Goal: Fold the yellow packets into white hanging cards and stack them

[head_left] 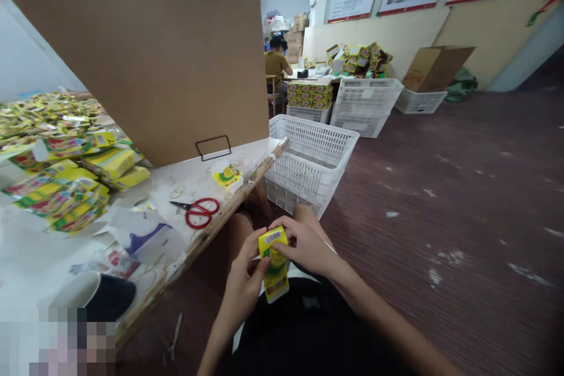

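Note:
Above my lap, both hands grip a small yellow box [277,273] with green print and a barcode at its upper end. My left hand [244,273] pinches its left edge, the thumb lying on the front. From the right, my right hand [306,244] closes on the upper part, with its thumb across the face. The fingers behind the box are hidden. On the table to the left lie red-handled scissors [200,211], and a flat yellow packet [228,175] rests near the table edge.
Stacked yellow boxes [66,194] and a larger heap [53,111] cover the table's left. A dark cup [110,296] lies nearer. A cardboard panel [176,53] rises behind. White crates [312,153] stand beside the table. A person [277,64] sits at a far table.

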Demonstrator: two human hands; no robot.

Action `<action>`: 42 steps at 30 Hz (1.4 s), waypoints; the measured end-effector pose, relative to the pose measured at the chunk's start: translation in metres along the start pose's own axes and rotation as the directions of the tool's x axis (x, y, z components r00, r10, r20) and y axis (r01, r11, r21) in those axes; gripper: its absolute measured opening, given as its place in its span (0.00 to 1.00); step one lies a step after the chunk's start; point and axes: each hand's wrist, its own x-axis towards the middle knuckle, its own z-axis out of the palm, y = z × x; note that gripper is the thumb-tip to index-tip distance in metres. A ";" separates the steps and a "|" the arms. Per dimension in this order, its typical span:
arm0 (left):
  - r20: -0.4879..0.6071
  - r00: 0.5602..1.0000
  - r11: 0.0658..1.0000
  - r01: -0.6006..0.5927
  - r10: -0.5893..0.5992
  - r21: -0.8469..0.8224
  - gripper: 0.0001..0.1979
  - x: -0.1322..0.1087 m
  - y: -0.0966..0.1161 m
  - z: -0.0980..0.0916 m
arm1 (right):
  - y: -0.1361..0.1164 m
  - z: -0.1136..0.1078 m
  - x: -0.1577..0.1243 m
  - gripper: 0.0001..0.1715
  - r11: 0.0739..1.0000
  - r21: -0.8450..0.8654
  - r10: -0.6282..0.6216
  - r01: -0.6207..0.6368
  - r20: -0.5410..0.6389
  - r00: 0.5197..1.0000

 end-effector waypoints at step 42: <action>-0.305 0.948 0.971 -0.012 0.086 0.239 0.15 0.042 -0.039 -0.042 | 0.040 0.052 0.241 0.35 0.655 -0.739 0.031 -0.157 -0.181 0.983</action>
